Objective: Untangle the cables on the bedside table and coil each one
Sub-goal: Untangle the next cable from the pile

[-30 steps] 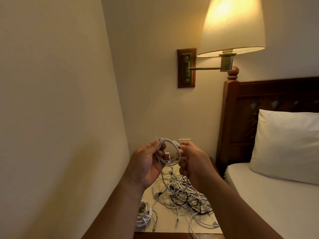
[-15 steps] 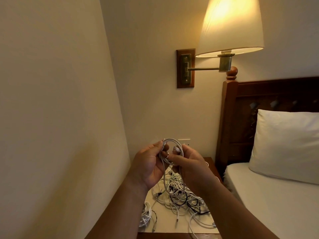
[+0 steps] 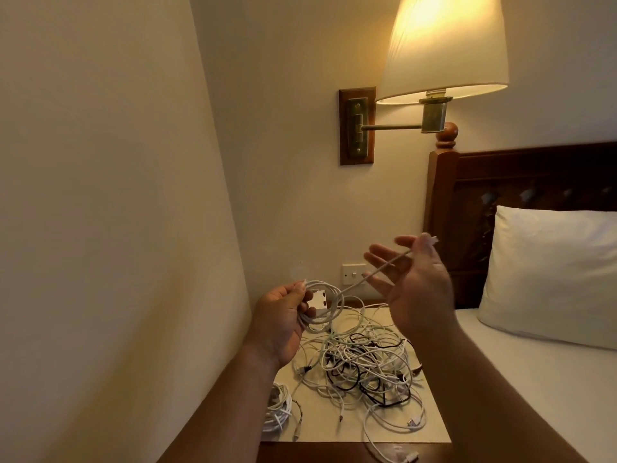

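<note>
Cable (image 3: 338, 292), white, loosely looped in grip of left hand (image 3: 280, 315), 1 end pinched in right hand (image 3: 420, 295)

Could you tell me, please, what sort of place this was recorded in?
Most likely a bedroom, possibly a hotel room: a bed with a white pillow against a carved wooden headboard, a lit swing-arm wall lamp, and a bedside table beside the bed strewn with tangled cables.

I see a lit wall lamp (image 3: 444, 45) far right, a wooden headboard (image 3: 534, 175) below it, and a white pillow (image 3: 551, 275) on the bed (image 3: 534, 379).
</note>
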